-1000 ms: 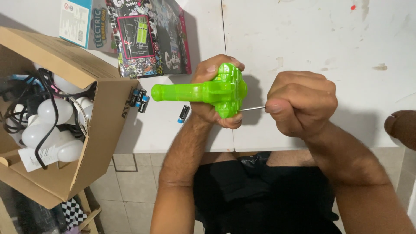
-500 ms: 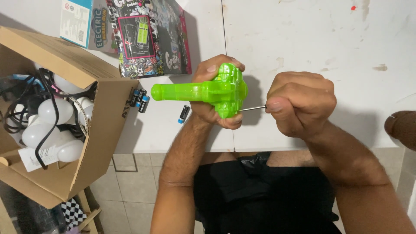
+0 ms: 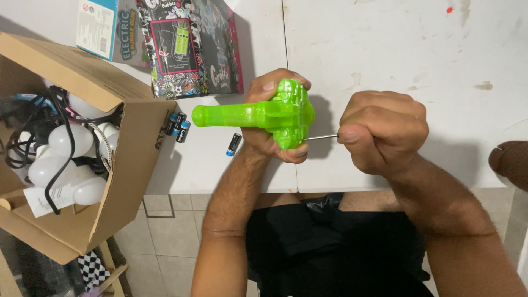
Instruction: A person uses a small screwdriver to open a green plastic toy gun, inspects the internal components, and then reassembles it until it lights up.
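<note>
My left hand (image 3: 270, 127) grips a bright green plastic toy gun (image 3: 258, 114), held sideways above the white table (image 3: 385, 55) with its long end pointing left. My right hand (image 3: 381, 132) is a closed fist around a small screwdriver; only its thin metal shaft (image 3: 322, 137) shows, with the tip pressed into the right side of the green toy. The handle is hidden inside my fist. Loose small batteries lie on the table just left of my left hand: a pair (image 3: 179, 127) and a single one (image 3: 234, 144).
A colourful toy package (image 3: 190, 44) and a blue-white box (image 3: 99, 25) lie at the table's far left. An open cardboard box (image 3: 118, 170) with white bulbs and black cables stands at the left. A brown object (image 3: 511, 162) sits at the right edge.
</note>
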